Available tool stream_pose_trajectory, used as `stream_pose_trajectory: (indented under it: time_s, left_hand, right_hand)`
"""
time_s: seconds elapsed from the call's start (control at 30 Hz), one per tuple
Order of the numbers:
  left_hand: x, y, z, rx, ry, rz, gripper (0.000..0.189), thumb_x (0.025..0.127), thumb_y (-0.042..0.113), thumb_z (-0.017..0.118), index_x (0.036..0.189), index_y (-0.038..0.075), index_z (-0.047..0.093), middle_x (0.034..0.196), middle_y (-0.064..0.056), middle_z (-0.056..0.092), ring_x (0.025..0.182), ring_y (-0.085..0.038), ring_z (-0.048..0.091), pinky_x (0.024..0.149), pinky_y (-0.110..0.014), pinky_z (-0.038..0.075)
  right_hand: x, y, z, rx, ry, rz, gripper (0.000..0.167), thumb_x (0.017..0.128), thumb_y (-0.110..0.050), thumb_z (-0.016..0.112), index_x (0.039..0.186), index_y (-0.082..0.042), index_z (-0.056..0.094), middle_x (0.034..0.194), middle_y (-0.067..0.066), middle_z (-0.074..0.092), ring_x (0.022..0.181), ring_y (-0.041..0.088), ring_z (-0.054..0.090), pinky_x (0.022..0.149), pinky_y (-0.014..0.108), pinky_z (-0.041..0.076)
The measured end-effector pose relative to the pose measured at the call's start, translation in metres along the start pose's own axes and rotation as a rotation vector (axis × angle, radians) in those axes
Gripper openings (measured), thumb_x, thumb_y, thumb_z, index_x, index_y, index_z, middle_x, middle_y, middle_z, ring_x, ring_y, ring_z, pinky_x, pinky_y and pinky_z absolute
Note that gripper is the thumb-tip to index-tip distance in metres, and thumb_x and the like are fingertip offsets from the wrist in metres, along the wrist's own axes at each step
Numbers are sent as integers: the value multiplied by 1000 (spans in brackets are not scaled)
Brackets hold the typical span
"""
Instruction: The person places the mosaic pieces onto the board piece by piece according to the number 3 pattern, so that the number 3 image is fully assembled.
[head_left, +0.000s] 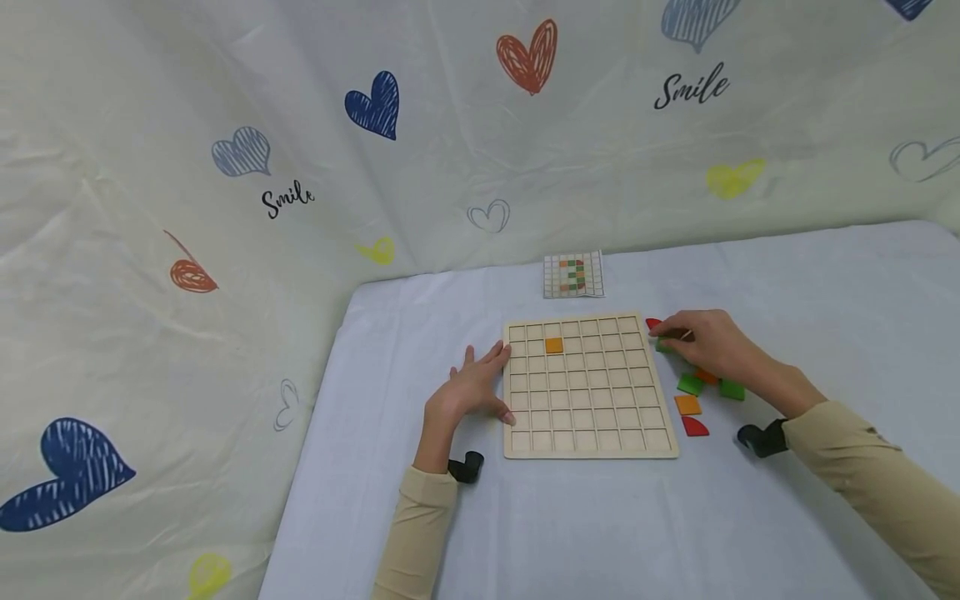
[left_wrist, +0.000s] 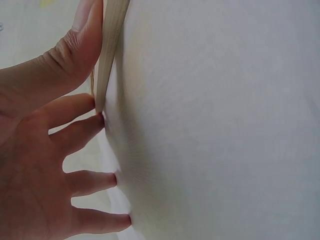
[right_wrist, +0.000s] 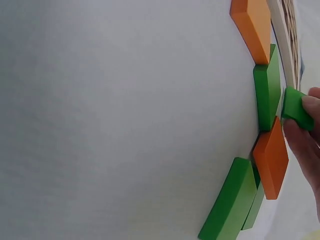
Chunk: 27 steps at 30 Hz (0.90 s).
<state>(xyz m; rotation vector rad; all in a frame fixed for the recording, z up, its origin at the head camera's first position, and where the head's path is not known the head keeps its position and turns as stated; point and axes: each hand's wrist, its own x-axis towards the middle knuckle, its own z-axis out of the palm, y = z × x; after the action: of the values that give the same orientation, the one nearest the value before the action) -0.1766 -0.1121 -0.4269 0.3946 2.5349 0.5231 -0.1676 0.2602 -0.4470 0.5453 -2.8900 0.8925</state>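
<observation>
A wooden grid board (head_left: 587, 402) lies on the table with one orange square tile (head_left: 553, 345) in a cell of its upper left part. My left hand (head_left: 468, 390) touches the board's left edge, fingers spread; in the left wrist view the thumb (left_wrist: 70, 55) lies along the rim and some fingertips rest on the cloth. At the board's right side, my right hand (head_left: 711, 342) pinches a green tile (right_wrist: 295, 107) between thumb and finger. Below that hand are loose tiles: green (head_left: 690, 384), orange (head_left: 687, 405) and a red quarter-round one (head_left: 695, 427).
Behind the board lies a pattern card (head_left: 573, 275) printed with a coloured grid design. Another red piece (head_left: 652, 323) is by the board's upper right corner. White cloth (head_left: 585, 525) covers the table, and a heart-printed curtain (head_left: 435, 167) hangs behind. Black wrist devices (head_left: 467, 468) are worn on both arms.
</observation>
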Motion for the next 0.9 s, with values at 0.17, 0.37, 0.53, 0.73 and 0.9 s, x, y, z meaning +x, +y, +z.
stream_pose_trajectory:
  time_s: [0.17,0.37,0.53,0.73,0.9]
  left_hand:
    - [0,0,0,-2,0,-4,120,70,26,95,166,20,23,174,3,11,158,-44,-6,122,-73,10]
    - [1,-1,0,1,-2,-9,120,70,26,96,166,21,23,174,4,12,158,-44,-6,122,-73,10]
    - [1,-1,0,8,-2,-9,120,71,27,95,166,22,23,174,4,11,158,-44,-6,122,-73,10]
    - [0,-1,0,2,-3,-11,120,71,26,95,166,22,23,174,5,11,159,-43,-6,122,-72,10]
    - [1,-2,1,2,3,-7,119,71,26,95,166,21,23,174,4,12,159,-43,-5,123,-72,10]
  right_hand:
    - [1,-1,0,27,9,11,19,88,5,74,106,4,77,101,18,76,88,30,70,79,49,62]
    - [0,-3,0,67,-9,84,29,89,3,73,117,9,72,110,26,73,98,40,70,84,53,61]
    - [0,-4,1,65,13,91,34,89,4,73,122,9,70,112,27,73,99,40,70,86,55,60]
    - [2,-6,2,71,51,67,32,88,7,73,119,9,71,113,26,73,97,39,71,85,54,60]
    - [5,-8,4,73,65,48,29,87,7,74,116,9,72,112,25,72,95,39,71,85,54,60]
